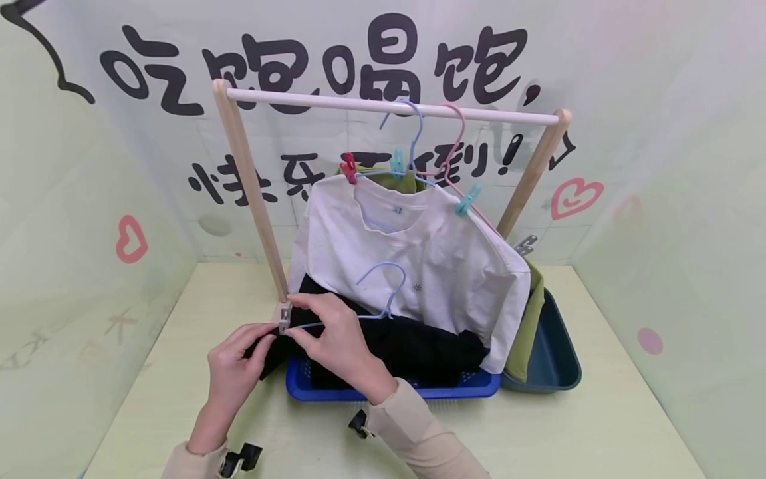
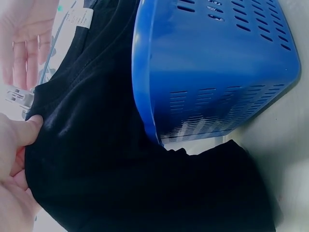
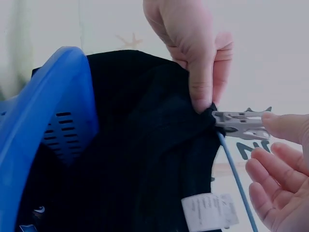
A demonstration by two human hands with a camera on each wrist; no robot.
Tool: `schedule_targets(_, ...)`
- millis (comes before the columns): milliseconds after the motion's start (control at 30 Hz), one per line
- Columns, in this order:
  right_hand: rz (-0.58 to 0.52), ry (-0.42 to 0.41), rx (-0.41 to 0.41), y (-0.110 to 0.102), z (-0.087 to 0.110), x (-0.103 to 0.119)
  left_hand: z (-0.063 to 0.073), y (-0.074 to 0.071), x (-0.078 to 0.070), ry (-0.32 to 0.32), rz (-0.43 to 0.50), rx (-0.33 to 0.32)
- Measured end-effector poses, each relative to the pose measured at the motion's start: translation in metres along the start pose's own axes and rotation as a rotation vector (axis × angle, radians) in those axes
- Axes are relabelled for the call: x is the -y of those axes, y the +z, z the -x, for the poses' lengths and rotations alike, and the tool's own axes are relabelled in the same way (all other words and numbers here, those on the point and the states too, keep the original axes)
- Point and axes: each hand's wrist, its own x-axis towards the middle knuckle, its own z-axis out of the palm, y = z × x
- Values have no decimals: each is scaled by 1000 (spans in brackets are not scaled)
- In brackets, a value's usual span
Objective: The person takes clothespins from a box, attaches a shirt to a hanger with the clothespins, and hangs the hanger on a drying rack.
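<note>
My left hand [image 1: 230, 366] pinches the shoulder of a black shirt [image 2: 91, 130] between thumb and fingers. At that same spot my right hand [image 1: 341, 339] holds a grey clothespin [image 3: 244, 122] by its handle end. The clothespin's tip meets the black cloth right beside one end of a light-blue hanger [image 3: 236, 179]. This hanger's hook [image 1: 402, 283] stands up over the shirt, in front of a hanging white T-shirt [image 1: 383, 246]. A white label [image 3: 210, 212] shows at the black collar. The black shirt lies partly over a blue perforated basket [image 1: 391, 394].
A rack with a white bar [image 1: 311, 100] and wooden legs [image 1: 248, 179] stands behind the basket. The white T-shirt hangs from it with a red clip [image 1: 348, 169] and a teal clip [image 1: 469, 199]; a green garment [image 1: 528, 332] is behind. A dark green basin [image 1: 556, 352] sits at right.
</note>
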Motion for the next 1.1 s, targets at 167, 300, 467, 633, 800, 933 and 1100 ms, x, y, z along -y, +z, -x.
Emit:
schedule_targets(167, -31, 20, -30, -8, 4, 0, 0, 0, 0, -11, -7, -3)
schedule_targets(300, -61, 39, -35, -17, 10, -2, -1, 1, 0, -20, -14, -3)
schedule_targets(467, -102, 59, -49, -30, 20, -5, -1, 1, -1, -27, -19, 1)
schedule_targets(633, -122, 48, -70, -43, 30, -11, -2, 2, -1, -29, -22, -2)
schedule_targets(800, -134, 29, -103, -56, 39, -17, -2, 2, -2, -31, -30, 0)
schedule_targets(933, -149, 31, -123, -66, 45, -21, -2, 2, -2, -31, -29, -1)
schedule_targets(1100, -144, 34, -145, -77, 53, -25, -2, 3, -1, -31, -28, -6)
